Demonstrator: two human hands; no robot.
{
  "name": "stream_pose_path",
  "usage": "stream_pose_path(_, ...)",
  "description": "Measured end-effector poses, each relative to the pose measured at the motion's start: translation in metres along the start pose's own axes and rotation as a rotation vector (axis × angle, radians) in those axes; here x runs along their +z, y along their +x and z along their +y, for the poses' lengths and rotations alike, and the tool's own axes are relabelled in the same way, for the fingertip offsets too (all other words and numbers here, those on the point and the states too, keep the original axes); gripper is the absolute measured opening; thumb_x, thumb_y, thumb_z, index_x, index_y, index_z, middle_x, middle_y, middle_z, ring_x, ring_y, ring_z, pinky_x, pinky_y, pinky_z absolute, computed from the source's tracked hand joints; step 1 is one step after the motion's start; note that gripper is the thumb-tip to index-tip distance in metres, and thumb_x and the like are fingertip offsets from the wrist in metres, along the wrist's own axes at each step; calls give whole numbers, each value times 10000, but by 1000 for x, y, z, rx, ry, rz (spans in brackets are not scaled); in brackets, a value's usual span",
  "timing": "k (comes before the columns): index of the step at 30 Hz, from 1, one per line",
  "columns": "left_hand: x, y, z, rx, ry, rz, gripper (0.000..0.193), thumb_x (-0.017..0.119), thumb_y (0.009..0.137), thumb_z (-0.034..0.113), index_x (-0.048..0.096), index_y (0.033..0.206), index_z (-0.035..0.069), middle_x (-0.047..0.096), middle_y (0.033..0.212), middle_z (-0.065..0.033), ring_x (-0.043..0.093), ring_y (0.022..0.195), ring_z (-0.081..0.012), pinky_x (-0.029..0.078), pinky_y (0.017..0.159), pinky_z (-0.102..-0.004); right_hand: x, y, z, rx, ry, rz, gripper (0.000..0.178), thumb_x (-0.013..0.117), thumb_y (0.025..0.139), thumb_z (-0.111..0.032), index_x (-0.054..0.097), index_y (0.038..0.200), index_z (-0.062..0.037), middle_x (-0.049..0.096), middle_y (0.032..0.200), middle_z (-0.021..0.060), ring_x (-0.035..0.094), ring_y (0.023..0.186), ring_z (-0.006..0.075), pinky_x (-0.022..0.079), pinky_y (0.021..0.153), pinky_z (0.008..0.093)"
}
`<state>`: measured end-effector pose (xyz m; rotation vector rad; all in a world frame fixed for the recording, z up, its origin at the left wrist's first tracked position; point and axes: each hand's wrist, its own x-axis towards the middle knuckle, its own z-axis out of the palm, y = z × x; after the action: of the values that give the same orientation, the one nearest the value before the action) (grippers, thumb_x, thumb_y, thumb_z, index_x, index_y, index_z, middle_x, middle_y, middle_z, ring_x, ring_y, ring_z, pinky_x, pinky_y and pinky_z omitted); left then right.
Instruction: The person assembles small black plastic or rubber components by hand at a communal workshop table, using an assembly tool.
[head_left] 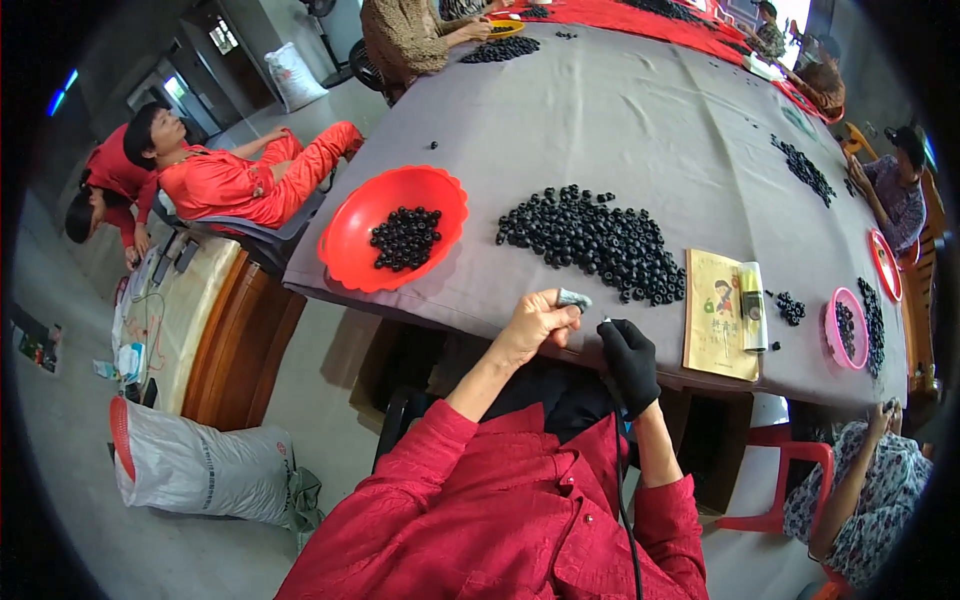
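My left hand (pixel 537 326) is at the table's near edge, fingers curled, with a grey cover on one fingertip. Whatever it may hold is too small to make out. Close beside it, my right hand (pixel 630 366) wears a black glove and is closed around a corded tool, mostly hidden, whose small pale tip (pixel 606 320) points up. A black cord (pixel 626 505) runs down my front from that hand. Just beyond both hands lies a pile of small black ring-shaped pieces (pixel 590 240). More such pieces (pixel 405 238) fill part of a red scalloped bowl (pixel 340 240) to the left.
A yellow booklet (pixel 712 315) with a cylindrical container (pixel 752 305) on it lies right of the pile. Further right stands a pink basket (pixel 832 335). The grey cloth (pixel 560 100) covers the table. Several people sit around; a white sack (pixel 205 465) lies on the floor at left.
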<state>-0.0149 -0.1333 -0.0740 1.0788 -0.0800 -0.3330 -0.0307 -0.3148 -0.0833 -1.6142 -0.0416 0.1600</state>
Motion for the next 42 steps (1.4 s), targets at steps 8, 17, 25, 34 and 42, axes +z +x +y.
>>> stream_pose_path(8,-27,-27,44,114,-72,147,120,597,815,90,608,914,22,591,689,-43,495,467,-70,418,439,-191,3,0,-7,19,25,-29,198,563,843,-193,606,898,-7,531,720,-33,432,643,42,361,551,210)
stream_pose_path(17,-64,-41,104,435,269,533,156,639,773,73,623,916,13,612,672,-45,477,443,-51,374,400,-173,1,1,-3,3,28,-39,220,568,838,-222,604,885,-10,530,696,-20,443,637,49,366,551,214)
stream_pose_path(25,-90,-43,110,474,434,709,172,623,796,99,596,951,31,604,698,-49,438,420,-37,337,372,-177,1,-1,-3,21,24,-51,263,577,835,-251,611,930,-8,557,729,-12,464,664,59,387,583,219)
stream_pose_path(34,3,-17,21,122,314,175,430,408,759,-75,527,1147,67,574,868,-19,492,584,-42,436,528,-170,5,-2,-3,-33,-6,29,270,610,811,-224,596,962,-1,583,798,-1,497,719,71,424,630,241)
stream_pose_path(42,43,-7,-30,64,600,-108,520,369,702,-112,417,1197,41,566,865,-27,539,729,-88,436,611,-219,1,-3,-8,-228,-132,201,333,661,723,-111,549,1025,-26,601,836,56,553,750,111,457,675,262)
